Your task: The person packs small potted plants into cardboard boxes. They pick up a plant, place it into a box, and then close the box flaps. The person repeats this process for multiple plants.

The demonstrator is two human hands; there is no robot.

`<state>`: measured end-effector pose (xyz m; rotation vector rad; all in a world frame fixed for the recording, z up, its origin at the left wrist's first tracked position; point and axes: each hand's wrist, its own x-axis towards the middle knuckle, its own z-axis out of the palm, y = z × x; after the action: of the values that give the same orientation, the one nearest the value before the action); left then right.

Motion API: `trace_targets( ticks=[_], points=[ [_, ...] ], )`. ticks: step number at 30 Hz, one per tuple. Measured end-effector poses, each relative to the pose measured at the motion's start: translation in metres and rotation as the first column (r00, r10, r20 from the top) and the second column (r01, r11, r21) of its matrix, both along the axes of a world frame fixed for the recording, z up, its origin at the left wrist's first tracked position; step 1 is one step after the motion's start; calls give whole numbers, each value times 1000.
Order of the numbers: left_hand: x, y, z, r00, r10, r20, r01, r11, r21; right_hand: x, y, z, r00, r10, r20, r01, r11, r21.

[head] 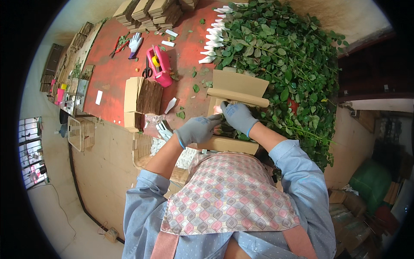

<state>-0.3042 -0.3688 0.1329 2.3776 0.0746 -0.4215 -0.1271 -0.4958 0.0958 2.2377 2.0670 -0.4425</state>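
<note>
Both my hands wear grey knit gloves and meet over a sheet of corrugated cardboard [239,82] at the table's front edge. Pale pink rose heads [218,110] show between them, partly covered by my fingers. My left hand [198,130] reaches in from the left, its fingertips at the blooms. From the right, my right hand [238,117] bends its fingers down over the same blooms. Whether either hand grips a stem is hidden. Behind the hands lies a rolled cardboard edge [237,97]; a cardboard flap [231,144] lies in front, against my apron.
Leafy rose stems [278,58] cover the table's right side, several heads in white sleeves [214,43]. Leftward are stacked cardboard pieces [142,97], a pink tape dispenser [160,66], scissors [147,69], red-handled pruners [119,47] and a stapler [164,130]. A basket [139,150] holds white netting.
</note>
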Motion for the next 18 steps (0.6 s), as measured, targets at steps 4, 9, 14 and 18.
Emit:
trace_targets(
  ticks=[4,9,14,18],
  points=[
    [4,-1,3,996,-52,-77,60,993,106,-2,0,17,1000,13,-23,-14,1000,-19],
    [12,-5,10,993,-113,22,104,961,258,5,-2,-14,1000,19,-6,-19,997,76],
    [12,-4,-1,999,-34,23,29,983,180,8,-11,-17,996,-11,-91,24,989,147],
    [17,-3,3,996,-40,-79,52,987,152,-1,-22,27,991,-93,-92,112,967,230]
  ],
)
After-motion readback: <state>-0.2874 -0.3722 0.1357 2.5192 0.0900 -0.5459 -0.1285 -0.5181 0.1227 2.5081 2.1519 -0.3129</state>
